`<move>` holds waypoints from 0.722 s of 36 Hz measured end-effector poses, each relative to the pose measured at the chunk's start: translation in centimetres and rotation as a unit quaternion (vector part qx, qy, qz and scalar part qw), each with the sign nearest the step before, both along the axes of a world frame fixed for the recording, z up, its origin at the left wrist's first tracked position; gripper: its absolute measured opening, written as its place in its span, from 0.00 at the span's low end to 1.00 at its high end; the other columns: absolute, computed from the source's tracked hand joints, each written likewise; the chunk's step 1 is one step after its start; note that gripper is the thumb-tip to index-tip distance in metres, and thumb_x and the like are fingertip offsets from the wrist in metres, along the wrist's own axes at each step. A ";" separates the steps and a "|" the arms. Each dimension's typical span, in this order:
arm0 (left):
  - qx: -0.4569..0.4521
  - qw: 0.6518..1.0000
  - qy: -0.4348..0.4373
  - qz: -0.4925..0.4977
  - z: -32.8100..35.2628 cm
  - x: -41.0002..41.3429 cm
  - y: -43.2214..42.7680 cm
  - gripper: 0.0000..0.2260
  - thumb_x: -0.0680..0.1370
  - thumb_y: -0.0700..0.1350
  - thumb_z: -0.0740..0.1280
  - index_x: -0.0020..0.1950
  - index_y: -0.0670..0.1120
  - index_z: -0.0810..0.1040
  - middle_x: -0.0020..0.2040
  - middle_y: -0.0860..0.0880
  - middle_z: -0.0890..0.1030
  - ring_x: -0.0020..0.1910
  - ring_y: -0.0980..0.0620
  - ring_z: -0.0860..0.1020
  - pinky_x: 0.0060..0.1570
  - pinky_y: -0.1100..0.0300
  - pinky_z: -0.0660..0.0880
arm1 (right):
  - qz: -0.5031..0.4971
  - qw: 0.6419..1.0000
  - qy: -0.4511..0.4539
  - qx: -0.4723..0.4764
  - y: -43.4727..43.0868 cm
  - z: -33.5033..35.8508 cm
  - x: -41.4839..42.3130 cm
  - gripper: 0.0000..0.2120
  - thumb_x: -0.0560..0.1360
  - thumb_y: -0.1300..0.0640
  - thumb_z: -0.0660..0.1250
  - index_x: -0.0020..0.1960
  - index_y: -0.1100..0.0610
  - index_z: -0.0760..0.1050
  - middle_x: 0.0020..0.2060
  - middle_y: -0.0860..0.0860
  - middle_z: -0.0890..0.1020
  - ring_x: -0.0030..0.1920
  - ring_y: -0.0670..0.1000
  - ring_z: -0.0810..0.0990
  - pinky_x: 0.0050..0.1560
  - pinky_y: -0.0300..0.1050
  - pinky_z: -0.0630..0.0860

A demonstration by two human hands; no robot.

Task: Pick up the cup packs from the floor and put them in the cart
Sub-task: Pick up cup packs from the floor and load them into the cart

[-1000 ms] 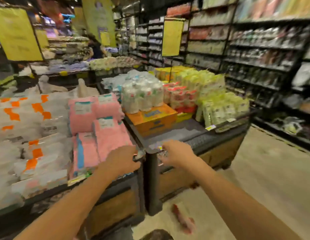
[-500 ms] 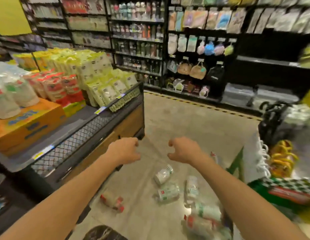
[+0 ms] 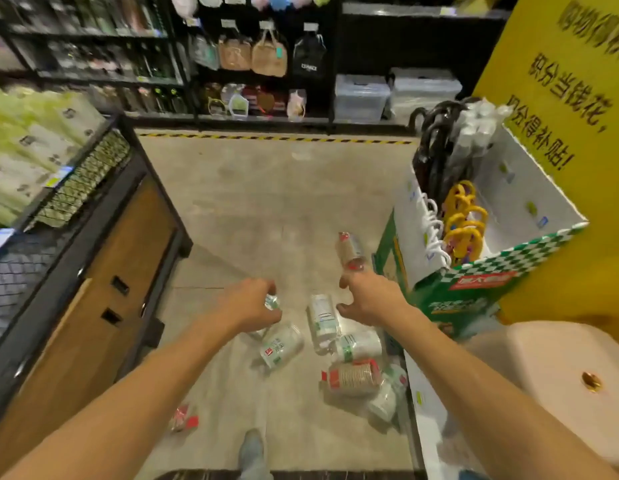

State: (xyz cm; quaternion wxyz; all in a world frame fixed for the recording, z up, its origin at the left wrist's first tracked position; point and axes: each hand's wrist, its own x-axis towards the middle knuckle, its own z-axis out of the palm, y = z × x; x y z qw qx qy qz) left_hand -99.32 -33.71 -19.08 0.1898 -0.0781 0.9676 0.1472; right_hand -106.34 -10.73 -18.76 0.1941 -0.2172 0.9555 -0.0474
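Both hands are now reaching lower toward the floor (image 3: 266, 202), the left hand (image 3: 247, 306) and right hand (image 3: 366, 297) apart and empty, with the cup packs (image 3: 321, 320) lying lengthwise between them, nearer the right.

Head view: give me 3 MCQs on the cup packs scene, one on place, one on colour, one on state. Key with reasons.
1. Where do most cup packs lie?
A. on the floor beside the green-and-white display box
B. on the left display stand
C. inside the display box

2. What colour are the handles bunched in the display box?
A. blue
B. yellow
C. red

3. What state are the hands in?
A. both gripping one pack
B. both reaching down, fingers spread, holding nothing
C. both resting on the stand

Key: 1 A, packs lie scattered on the floor; 2 B, yellow handles; 3 B, left hand and right hand lift nothing.
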 end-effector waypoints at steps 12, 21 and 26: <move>0.037 0.997 -0.066 -0.023 -23.2 -11.0 -4.0 0.25 0.72 0.59 0.68 0.68 0.55 0.73 0.61 0.52 0.80 0.57 0.49 0.79 0.46 0.57 0.73 | -0.077 0.983 -0.133 0.097 -0.3 -23.0 -3.1 0.26 0.76 0.41 0.68 0.71 0.50 0.69 0.63 0.52 0.78 0.61 0.58 0.80 0.59 0.52 0.77; 0.020 0.992 -0.118 -0.036 -51.1 -14.7 -5.7 0.27 0.75 0.59 0.69 0.71 0.52 0.69 0.63 0.48 0.78 0.60 0.46 0.78 0.51 0.55 0.75 | -0.017 0.967 -0.190 0.170 0.5 -51.0 -4.6 0.29 0.78 0.45 0.67 0.76 0.49 0.64 0.72 0.55 0.72 0.71 0.58 0.71 0.71 0.55 0.66; -0.030 0.989 -0.136 -0.053 -67.0 -15.8 -5.7 0.36 0.73 0.63 0.67 0.77 0.53 0.60 0.70 0.47 0.72 0.67 0.43 0.73 0.62 0.49 0.73 | 0.031 0.955 -0.183 0.230 1.7 -65.8 -5.9 0.39 0.78 0.44 0.68 0.81 0.51 0.52 0.79 0.56 0.61 0.80 0.59 0.58 0.79 0.58 0.51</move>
